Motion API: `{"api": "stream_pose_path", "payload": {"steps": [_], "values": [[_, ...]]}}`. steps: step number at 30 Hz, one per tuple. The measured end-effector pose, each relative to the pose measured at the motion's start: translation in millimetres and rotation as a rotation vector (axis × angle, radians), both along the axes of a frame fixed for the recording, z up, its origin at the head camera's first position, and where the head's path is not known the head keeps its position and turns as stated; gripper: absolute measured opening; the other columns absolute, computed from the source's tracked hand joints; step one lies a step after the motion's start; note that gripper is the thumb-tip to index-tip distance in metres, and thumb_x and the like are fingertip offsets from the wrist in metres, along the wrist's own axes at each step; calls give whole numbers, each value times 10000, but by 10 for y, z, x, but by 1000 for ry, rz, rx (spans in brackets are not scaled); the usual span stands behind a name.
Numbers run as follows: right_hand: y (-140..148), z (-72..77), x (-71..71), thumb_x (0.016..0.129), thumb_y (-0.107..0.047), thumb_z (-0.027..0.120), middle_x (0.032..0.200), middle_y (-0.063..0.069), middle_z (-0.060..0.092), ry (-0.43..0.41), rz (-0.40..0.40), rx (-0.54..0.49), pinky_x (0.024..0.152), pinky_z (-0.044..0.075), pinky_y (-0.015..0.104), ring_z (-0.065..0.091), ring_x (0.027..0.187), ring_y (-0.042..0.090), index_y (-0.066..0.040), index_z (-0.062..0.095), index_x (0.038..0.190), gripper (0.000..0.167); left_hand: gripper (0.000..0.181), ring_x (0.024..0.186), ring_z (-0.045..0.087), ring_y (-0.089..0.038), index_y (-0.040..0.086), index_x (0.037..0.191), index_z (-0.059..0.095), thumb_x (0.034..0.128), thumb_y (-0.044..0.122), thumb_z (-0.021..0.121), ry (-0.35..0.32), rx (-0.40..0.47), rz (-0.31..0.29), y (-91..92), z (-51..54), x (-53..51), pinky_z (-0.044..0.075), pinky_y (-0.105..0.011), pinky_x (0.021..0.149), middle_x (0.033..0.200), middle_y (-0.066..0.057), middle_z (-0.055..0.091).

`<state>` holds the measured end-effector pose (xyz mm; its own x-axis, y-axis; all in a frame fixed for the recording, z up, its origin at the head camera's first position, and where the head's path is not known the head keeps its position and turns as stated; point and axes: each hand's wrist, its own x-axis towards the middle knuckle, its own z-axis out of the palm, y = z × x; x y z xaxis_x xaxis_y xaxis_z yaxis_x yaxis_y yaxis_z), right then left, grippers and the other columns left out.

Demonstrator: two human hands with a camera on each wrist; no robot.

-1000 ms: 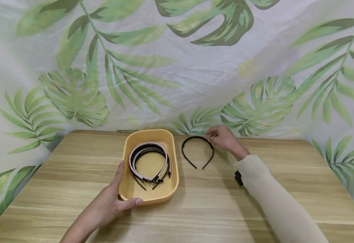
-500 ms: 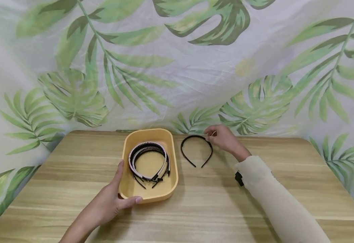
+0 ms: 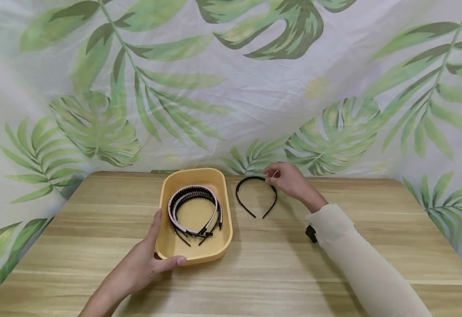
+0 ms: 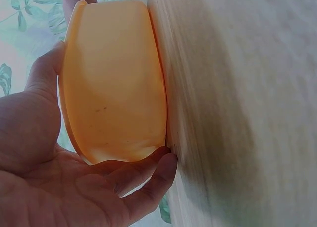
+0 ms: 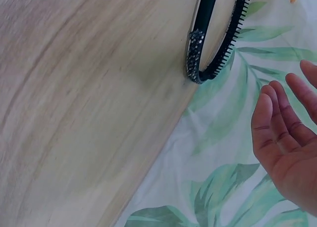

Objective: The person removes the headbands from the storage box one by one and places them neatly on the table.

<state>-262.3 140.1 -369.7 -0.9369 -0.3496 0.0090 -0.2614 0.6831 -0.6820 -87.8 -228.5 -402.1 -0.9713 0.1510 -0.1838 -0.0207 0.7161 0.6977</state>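
Note:
A yellow bin (image 3: 211, 259) stands on the table, holding several headbands (image 3: 194, 190), black and pale, some with comb teeth. My left hand (image 3: 141, 260) grips its near left corner, thumb across the front and fingers along the left side. In the left wrist view that hand (image 4: 74, 177) wraps the yellow wall (image 4: 116, 78). Right of the bin lies one black toothed headband (image 5: 196, 53) with a sparkly section. Beside its back right curve is my right hand (image 3: 294, 181). In the right wrist view its fingers are loosely bent, apart from the headband, holding nothing.
The wood-grain table (image 3: 278, 273) ends at a back edge close behind the bin and the headband. A leaf-printed cloth (image 3: 254, 105) hangs directly behind it and along both sides.
My right hand has drifted very slightly left and stays by the headband. The view shifts a little; the bin, its headbands and my left hand otherwise keep their places.

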Motion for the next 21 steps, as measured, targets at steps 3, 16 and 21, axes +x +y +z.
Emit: {"api": "stream_pose_path", "payload": {"steps": [3,16,21], "values": [[-28,13,17,1028,-104,654,1164,176,714,4,8,-1,849,547,419,653,1071,317,9,703,1301,299,1375,1434,463,-468,124,1645,-224,860,492,843,-3,4,-2,-2,-2,-3,390,-605,1143,1665,-380,192],[-142,69,90,1015,-76,666,1196,189,709,18,28,-54,814,566,376,662,1072,309,-9,719,1277,275,1388,1451,437,-466,156,1652,-214,838,528,848,-11,27,13,0,8,14,364,-615,1162,1686,-358,150],[-213,92,123,998,-51,686,1217,221,710,42,40,-74,819,569,370,667,1063,311,6,724,1256,267,1394,1460,424,-472,161,1650,-221,836,527,850,-23,28,16,2,19,8,356,-619,1167,1688,-356,140]]}}
